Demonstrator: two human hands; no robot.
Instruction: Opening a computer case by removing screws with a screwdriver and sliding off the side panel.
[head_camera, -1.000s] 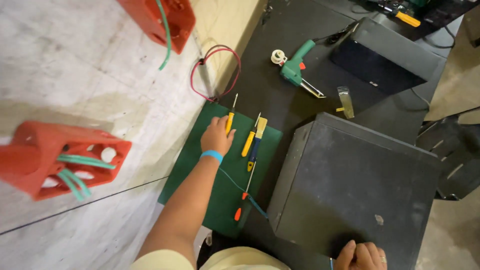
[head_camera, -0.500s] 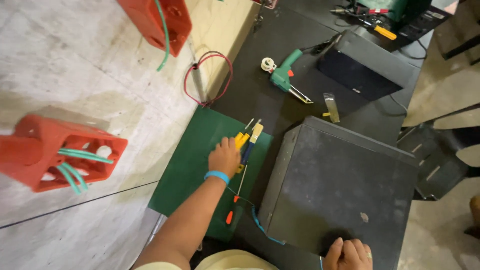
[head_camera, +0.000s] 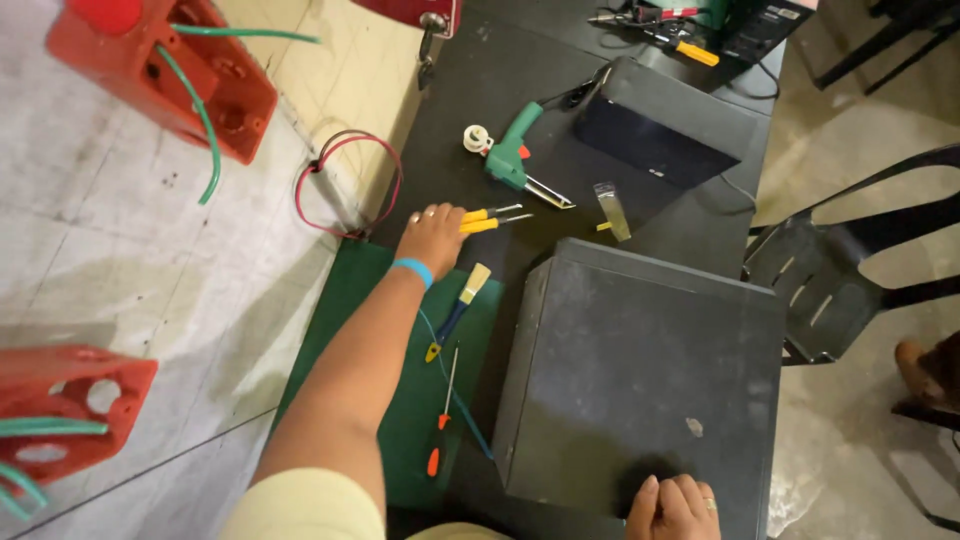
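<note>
Left hand (head_camera: 432, 237): closed on yellow-handled screwdrivers (head_camera: 487, 218), shafts pointing to 3 o'clock
Right hand (head_camera: 672, 508): lying flat on dark case (head_camera: 640, 370), at 5 o'clock from screwdrivers, well apart
Green mat (head_camera: 340, 310): under left forearm
Brush (head_camera: 457, 311): at 6 o'clock, near left hand
Green soldering gun (head_camera: 512, 157): at 1 o'clock

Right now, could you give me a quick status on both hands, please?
Left hand closed on yellow-handled tools. Right hand resting on black case. Green glue gun just beyond.
</note>
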